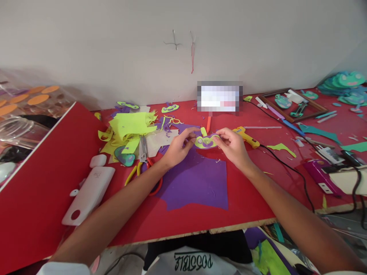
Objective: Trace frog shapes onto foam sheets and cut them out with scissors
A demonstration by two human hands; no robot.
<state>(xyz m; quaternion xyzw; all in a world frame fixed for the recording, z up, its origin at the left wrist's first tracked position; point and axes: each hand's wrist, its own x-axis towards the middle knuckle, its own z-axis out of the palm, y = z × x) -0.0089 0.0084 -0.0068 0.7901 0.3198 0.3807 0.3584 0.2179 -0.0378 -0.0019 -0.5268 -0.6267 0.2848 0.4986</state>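
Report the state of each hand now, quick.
Left hand: grip closed on the left end of the yellow-green foam cutout.
Right hand: grip closed on its right end.

Two hands, left hand (179,147) and right hand (233,145), meet on one lime-and-purple cutout (205,142) near the red tabletop's (246,206) middle. One purple sheet (197,181) toward the front edge. One glue gun (246,136). One pair of scissors (143,151). One wooden frame (295,102) by the far right corner. One white device (90,193) toward the left edge.
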